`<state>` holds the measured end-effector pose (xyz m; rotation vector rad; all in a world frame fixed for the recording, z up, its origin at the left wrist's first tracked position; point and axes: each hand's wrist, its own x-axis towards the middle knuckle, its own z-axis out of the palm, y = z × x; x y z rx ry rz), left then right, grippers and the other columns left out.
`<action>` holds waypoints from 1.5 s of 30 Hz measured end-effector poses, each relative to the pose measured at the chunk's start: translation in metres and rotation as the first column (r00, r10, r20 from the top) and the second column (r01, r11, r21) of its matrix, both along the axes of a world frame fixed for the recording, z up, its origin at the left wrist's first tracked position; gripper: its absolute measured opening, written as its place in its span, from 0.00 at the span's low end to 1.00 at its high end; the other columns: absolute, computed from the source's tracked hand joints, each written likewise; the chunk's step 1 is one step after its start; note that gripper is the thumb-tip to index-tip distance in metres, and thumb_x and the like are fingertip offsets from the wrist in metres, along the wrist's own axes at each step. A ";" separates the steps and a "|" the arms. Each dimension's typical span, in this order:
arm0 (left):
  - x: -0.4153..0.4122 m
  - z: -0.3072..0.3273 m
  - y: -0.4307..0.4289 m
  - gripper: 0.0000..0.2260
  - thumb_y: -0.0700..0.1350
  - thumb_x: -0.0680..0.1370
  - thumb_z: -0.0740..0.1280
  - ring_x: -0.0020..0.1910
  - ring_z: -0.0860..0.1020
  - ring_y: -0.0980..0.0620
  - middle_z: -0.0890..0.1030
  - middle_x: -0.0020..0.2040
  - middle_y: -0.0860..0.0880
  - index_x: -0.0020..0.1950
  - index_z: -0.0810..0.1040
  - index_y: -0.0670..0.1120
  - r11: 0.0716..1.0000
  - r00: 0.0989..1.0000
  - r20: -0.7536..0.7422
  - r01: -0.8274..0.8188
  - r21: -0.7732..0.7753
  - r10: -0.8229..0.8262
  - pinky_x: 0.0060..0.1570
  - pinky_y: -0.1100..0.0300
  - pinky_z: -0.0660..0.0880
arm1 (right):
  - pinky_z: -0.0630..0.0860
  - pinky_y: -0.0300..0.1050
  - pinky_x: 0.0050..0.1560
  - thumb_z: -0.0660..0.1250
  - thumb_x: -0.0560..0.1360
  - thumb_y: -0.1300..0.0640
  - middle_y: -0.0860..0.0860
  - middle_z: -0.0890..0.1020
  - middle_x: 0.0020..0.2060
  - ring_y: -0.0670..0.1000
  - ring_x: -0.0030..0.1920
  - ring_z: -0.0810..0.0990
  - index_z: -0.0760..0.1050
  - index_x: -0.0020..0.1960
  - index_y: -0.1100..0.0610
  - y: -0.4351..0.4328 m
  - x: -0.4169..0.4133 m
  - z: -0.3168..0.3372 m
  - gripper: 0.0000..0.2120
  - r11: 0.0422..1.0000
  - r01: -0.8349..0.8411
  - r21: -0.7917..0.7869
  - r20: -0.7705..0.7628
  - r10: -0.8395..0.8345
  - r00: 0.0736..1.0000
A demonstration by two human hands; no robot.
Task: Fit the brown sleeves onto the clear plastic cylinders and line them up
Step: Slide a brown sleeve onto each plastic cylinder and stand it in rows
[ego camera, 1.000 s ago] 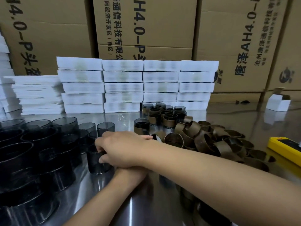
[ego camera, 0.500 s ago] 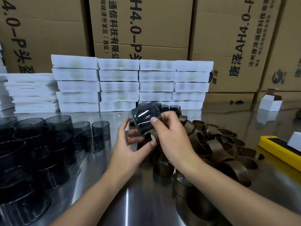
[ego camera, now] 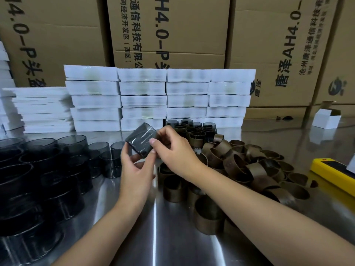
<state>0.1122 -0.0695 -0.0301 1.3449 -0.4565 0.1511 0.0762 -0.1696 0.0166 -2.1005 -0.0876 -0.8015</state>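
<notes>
Steel tabletop (ego camera: 153, 237), cardboard cartons (ego camera: 192, 35) behind, left hand (ego camera: 136, 171) and right hand (ego camera: 176, 152) pinching tilted cylinder (ego camera: 141, 140)

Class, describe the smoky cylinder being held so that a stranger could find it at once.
Start at the wall of white boxes on the steel table. Just before its middle, the left hand and right hand hold one smoky cylinder. Unlike the standing cylinders beside it, it is off the table and tilted.
</notes>
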 end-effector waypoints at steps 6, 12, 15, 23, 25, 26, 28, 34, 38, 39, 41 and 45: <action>-0.006 0.005 0.004 0.23 0.61 0.63 0.77 0.45 0.82 0.61 0.85 0.48 0.57 0.53 0.80 0.53 0.962 0.961 -0.066 0.267 -0.055 -0.270 0.37 0.62 0.77 | 0.79 0.51 0.53 0.64 0.78 0.58 0.50 0.79 0.39 0.50 0.43 0.79 0.72 0.41 0.55 -0.009 -0.027 0.002 0.07 0.870 -0.174 0.462 -0.086 0.239 0.967; -0.007 0.002 0.001 0.18 0.56 0.62 0.75 0.49 0.84 0.48 0.85 0.50 0.47 0.50 0.82 0.54 0.905 0.904 -0.100 0.401 -0.140 -0.416 0.41 0.59 0.80 | 0.71 0.35 0.35 0.63 0.76 0.45 0.43 0.78 0.36 0.40 0.32 0.76 0.71 0.48 0.49 -0.027 -0.061 -0.008 0.08 0.996 0.073 0.052 -0.218 -0.060 0.974; -0.005 0.003 0.003 0.18 0.51 0.63 0.77 0.48 0.84 0.47 0.85 0.49 0.46 0.51 0.80 0.52 0.893 0.893 -0.167 0.372 -0.253 -0.419 0.38 0.58 0.80 | 0.65 0.34 0.39 0.61 0.74 0.40 0.38 0.73 0.45 0.37 0.37 0.71 0.69 0.53 0.42 -0.038 -0.067 -0.008 0.11 0.921 0.155 -0.357 -0.159 -0.223 0.962; 0.001 0.007 0.007 0.29 0.57 0.55 0.75 0.39 0.84 0.54 0.84 0.45 0.47 0.54 0.77 0.51 0.907 0.893 -0.305 0.210 -0.366 -0.330 0.32 0.62 0.78 | 0.65 0.47 0.62 0.66 0.71 0.43 0.40 0.74 0.50 0.46 0.53 0.66 0.81 0.50 0.46 -0.031 -0.065 -0.022 0.11 0.827 -0.053 -0.560 -0.341 -0.172 0.924; 0.001 0.007 0.007 0.29 0.57 0.54 0.75 0.35 0.83 0.56 0.84 0.41 0.48 0.52 0.77 0.49 0.906 0.892 -0.315 0.195 -0.376 -0.323 0.29 0.64 0.77 | 0.64 0.48 0.64 0.67 0.73 0.49 0.42 0.75 0.53 0.47 0.53 0.64 0.81 0.50 0.46 -0.032 -0.063 -0.026 0.08 0.846 -0.103 -0.522 -0.402 -0.138 0.905; 0.000 0.007 0.007 0.28 0.57 0.54 0.75 0.33 0.82 0.57 0.84 0.39 0.49 0.51 0.78 0.48 0.906 0.895 -0.310 0.195 -0.377 -0.321 0.29 0.65 0.77 | 0.64 0.49 0.64 0.67 0.74 0.51 0.43 0.75 0.53 0.47 0.54 0.64 0.80 0.49 0.44 -0.032 -0.062 -0.026 0.06 0.860 -0.115 -0.496 -0.420 -0.122 0.899; -0.001 0.007 0.007 0.25 0.56 0.54 0.74 0.32 0.82 0.59 0.83 0.34 0.53 0.48 0.78 0.48 0.908 0.906 -0.287 0.195 -0.370 -0.312 0.29 0.65 0.77 | 0.62 0.49 0.65 0.66 0.75 0.52 0.42 0.73 0.51 0.49 0.57 0.64 0.74 0.41 0.41 -0.032 -0.060 -0.024 0.06 0.909 -0.103 -0.404 -0.431 -0.090 0.898; 0.000 0.009 0.012 0.22 0.51 0.60 0.74 0.43 0.84 0.50 0.84 0.43 0.46 0.52 0.77 0.46 0.887 0.914 -0.242 0.206 -0.413 -0.325 0.36 0.59 0.81 | 0.76 0.49 0.55 0.57 0.80 0.53 0.48 0.79 0.45 0.47 0.48 0.78 0.72 0.47 0.48 -0.035 -0.053 -0.014 0.06 0.945 0.024 0.327 -0.299 0.080 0.951; -0.002 0.009 0.012 0.29 0.50 0.60 0.76 0.46 0.84 0.41 0.85 0.43 0.45 0.58 0.74 0.44 0.863 0.877 -0.254 0.279 -0.422 -0.407 0.38 0.57 0.81 | 0.79 0.44 0.45 0.55 0.82 0.57 0.51 0.84 0.40 0.52 0.46 0.83 0.71 0.49 0.55 -0.037 -0.053 -0.011 0.07 0.729 -0.029 0.684 -0.122 0.153 0.981; -0.002 0.008 0.012 0.30 0.51 0.59 0.77 0.45 0.85 0.42 0.85 0.42 0.45 0.58 0.74 0.45 0.863 0.866 -0.257 0.309 -0.399 -0.428 0.36 0.58 0.81 | 0.78 0.43 0.41 0.56 0.82 0.57 0.52 0.83 0.36 0.52 0.41 0.82 0.71 0.49 0.57 -0.038 -0.054 -0.010 0.07 0.681 -0.054 0.731 -0.083 0.166 0.983; -0.006 0.007 0.011 0.33 0.53 0.58 0.78 0.46 0.85 0.43 0.86 0.46 0.44 0.59 0.74 0.46 0.865 0.843 -0.274 0.362 -0.349 -0.463 0.32 0.62 0.80 | 0.76 0.41 0.35 0.60 0.80 0.55 0.52 0.81 0.31 0.50 0.33 0.79 0.70 0.49 0.58 -0.040 -0.055 -0.008 0.06 0.601 -0.114 0.791 -0.017 0.208 0.978; -0.007 0.003 0.008 0.33 0.49 0.59 0.78 0.47 0.85 0.42 0.84 0.52 0.42 0.63 0.75 0.48 0.837 0.796 -0.286 0.450 -0.311 -0.534 0.33 0.62 0.80 | 0.74 0.36 0.31 0.70 0.72 0.63 0.48 0.81 0.30 0.45 0.30 0.76 0.68 0.55 0.57 -0.042 -0.055 -0.008 0.15 0.603 -0.146 0.785 0.018 0.213 0.977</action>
